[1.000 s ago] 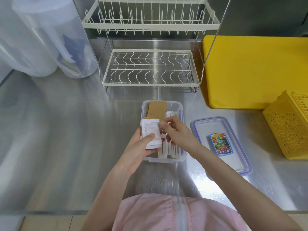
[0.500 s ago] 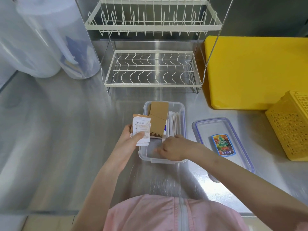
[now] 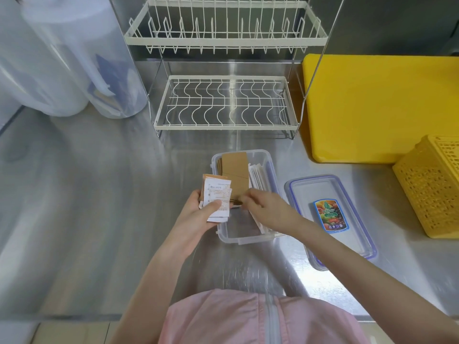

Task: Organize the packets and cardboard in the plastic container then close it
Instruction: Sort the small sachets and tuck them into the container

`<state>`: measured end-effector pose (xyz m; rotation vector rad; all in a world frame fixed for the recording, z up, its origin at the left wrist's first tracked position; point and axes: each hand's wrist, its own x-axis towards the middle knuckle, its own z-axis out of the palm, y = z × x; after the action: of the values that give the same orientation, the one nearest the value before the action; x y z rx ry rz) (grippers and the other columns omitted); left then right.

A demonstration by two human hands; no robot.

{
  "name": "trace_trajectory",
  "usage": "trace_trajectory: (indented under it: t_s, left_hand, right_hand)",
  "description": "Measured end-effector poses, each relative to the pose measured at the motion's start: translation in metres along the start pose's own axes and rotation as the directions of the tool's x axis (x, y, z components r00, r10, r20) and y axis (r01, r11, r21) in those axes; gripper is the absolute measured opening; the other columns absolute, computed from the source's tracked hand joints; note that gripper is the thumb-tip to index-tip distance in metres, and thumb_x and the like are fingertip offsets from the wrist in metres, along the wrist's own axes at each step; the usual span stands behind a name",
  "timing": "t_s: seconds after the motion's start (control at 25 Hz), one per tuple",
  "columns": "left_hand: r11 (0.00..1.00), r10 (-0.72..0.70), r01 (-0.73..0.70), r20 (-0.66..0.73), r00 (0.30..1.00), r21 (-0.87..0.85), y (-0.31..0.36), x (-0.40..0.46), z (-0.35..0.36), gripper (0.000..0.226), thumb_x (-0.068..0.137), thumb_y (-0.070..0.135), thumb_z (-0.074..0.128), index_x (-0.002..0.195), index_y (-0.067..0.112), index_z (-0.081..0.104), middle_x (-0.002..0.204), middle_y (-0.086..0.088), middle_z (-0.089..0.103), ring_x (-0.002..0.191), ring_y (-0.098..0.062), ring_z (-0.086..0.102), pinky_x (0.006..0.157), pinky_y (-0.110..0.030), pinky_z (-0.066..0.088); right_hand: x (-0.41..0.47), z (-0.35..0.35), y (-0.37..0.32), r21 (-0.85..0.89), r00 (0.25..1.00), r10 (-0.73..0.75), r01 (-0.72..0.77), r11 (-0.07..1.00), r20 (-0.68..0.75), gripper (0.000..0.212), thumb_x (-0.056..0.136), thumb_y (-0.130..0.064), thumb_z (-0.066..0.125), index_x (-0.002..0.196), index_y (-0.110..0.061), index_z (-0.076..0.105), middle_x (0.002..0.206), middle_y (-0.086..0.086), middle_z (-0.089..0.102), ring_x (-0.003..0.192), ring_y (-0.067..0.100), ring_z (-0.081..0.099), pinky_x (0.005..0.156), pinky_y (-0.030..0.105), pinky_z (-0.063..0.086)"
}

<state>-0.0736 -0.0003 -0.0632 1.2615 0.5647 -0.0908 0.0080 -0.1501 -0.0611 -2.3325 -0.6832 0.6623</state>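
Fingers of the left hand (image 3: 198, 214) clamp a packet stack (image 3: 217, 198) beside the open plastic container (image 3: 244, 238); the right hand (image 3: 267, 211) pinches something small and dark above the cardboard (image 3: 234, 172) inside.

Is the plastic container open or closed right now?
Open. The plastic container has no cover; its lid lies flat on the steel counter to its right.

I see a bright, evenly lit scene with soft, faint shadows. The steel counter (image 3: 94, 199) throws broad, smeared glare across the left and bottom centre of the frame. The wide lens bows the dish rack (image 3: 224, 70) and stretches the corners. My right hand (image 3: 267, 209) is slightly motion-blurred.
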Motion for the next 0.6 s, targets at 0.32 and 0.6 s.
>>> trace_trajectory:
  t_s: [0.32,0.6]
  left_hand:
    - [0.995,-0.022,0.03,0.083,0.996,-0.1,-0.007,-0.007,0.021,0.02,0.085,0.01,0.058,0.103,0.018,0.053,0.095,0.0,0.07,0.08,-0.009,0.071,0.062,-0.022,0.057]
    - [0.971,0.183,-0.167,-0.087,0.979,0.171,-0.009,-0.007,0.026,0.02,0.093,0.031,0.043,0.113,0.033,0.044,0.103,0.015,0.06,0.095,0.0,0.059,0.084,-0.024,0.049]
  right_hand:
    - [-0.002,0.004,-0.002,0.419,0.981,0.158,-0.096,0.903,-0.115,0.02,0.079,-0.035,0.063,0.08,-0.019,0.053,0.078,-0.002,0.06,0.074,0.015,0.057,0.067,0.025,0.046]
    - [-0.011,-0.004,-0.007,0.468,0.944,0.197,-0.054,0.882,-0.263,0.02,0.083,-0.025,0.058,0.073,-0.027,0.041,0.081,0.0,0.06,0.08,0.021,0.064,0.062,0.029,0.055]
